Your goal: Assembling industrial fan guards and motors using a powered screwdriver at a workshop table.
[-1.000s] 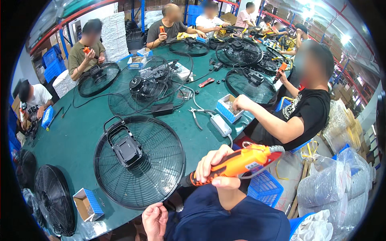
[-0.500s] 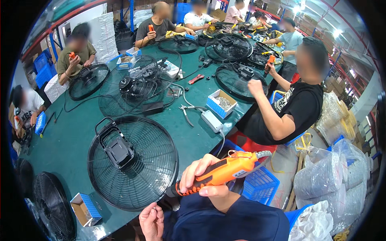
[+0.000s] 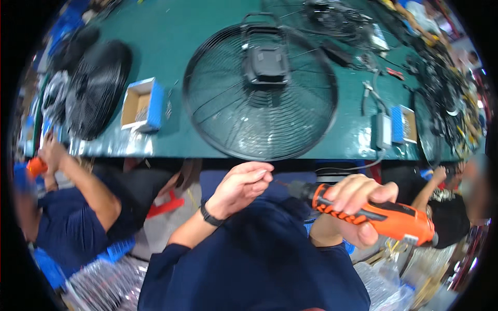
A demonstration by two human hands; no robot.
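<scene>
My right hand (image 3: 358, 205) is wrapped round an orange and black electric screwdriver (image 3: 399, 222), held level above my lap with its bit toward my left hand. My left hand (image 3: 241, 187) is pinched closed in front of the table's edge. A tiny pale glint shows at its fingertips, too small to name. Just beyond that hand lies a large black fan guard (image 3: 223, 122) of round wire, flat on the green table, its near rim at the edge. On the guard sit a black motor box (image 3: 267, 65) and a carrying handle (image 3: 259, 18).
Left of the guard, a blue and white box (image 3: 154, 106) holds small metal parts; several screws (image 3: 168, 108) lie beside it. To the right are pliers (image 3: 371, 93), a grey power unit (image 3: 384, 132) with a cable and another parts box (image 3: 403, 124). Co-workers sit at both sides.
My view has tilted down and swung left, so the fan guard now appears straight ahead. The screwdriver stays in my right hand, its bit now nearer my left hand's level. My left fingers remain pinched.
</scene>
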